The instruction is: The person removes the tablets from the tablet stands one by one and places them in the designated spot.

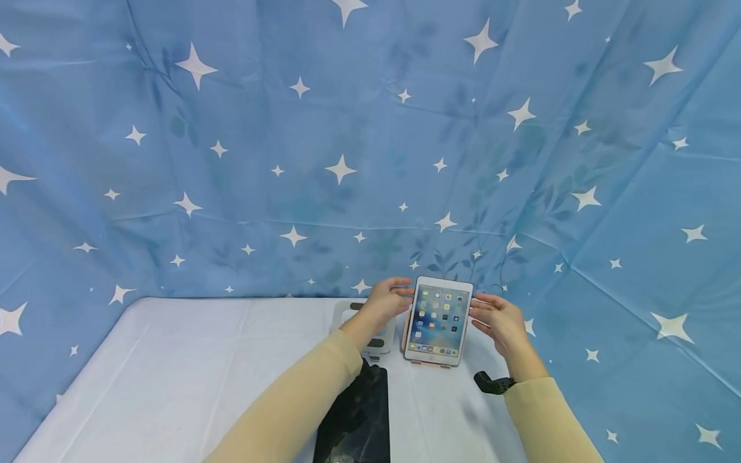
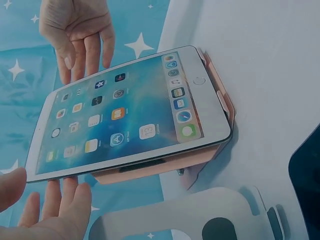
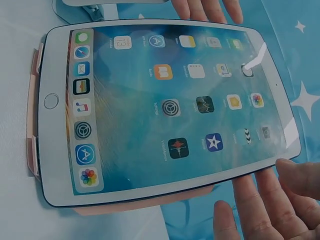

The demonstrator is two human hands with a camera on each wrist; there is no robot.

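Note:
A white tablet [image 1: 438, 321] with a lit home screen leans upright on a pink stand [image 2: 145, 171] at the table's far end. Beside the tablet's left edge is my left hand [image 1: 383, 305]; its extended fingertips meet that edge near the top, and its thumb stays off the screen. My right hand [image 1: 500, 321] is at the opposite edge, fingers loosely extended. In the right wrist view the right fingers [image 3: 250, 200] reach the tablet's side, with the thumb at the upper corner. Neither hand curls round the tablet. The stand's back is mostly hidden.
A pale grey stand [image 2: 175, 215] with dark pads is left of the tablet, partly behind my left arm. Nearer lies a glossy black flat item [image 1: 361, 418]. A white cloth covers the table [image 1: 162, 379]. A blue star-patterned curtain [image 1: 370, 193] hangs right behind it and along the right.

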